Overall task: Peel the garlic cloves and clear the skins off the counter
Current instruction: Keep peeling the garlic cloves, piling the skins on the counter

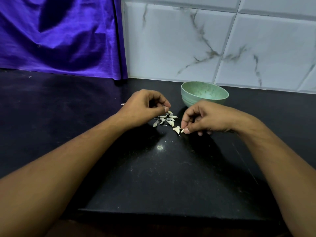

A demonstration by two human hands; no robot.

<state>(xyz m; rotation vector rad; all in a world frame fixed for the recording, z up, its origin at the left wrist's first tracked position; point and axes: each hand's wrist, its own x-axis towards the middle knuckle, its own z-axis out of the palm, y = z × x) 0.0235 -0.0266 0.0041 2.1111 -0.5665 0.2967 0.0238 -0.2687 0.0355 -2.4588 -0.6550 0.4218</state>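
A small pile of garlic cloves and papery skins (165,119) lies on the black counter (162,177), between my two hands. One separate clove (177,129) rests just right of the pile. My right hand (203,119) pinches a small white garlic piece (182,131) between thumb and fingertips, close to that clove. My left hand (147,106) hovers over the pile's upper left edge with thumb and forefinger pinched together; whether anything is between them I cannot tell.
A speckled green bowl (205,94) stands behind my right hand, near the marble-tiled wall (222,45). A purple cloth (59,35) hangs at the back left. A tiny skin scrap (122,104) lies left of my left hand. The counter's front edge (162,214) is near.
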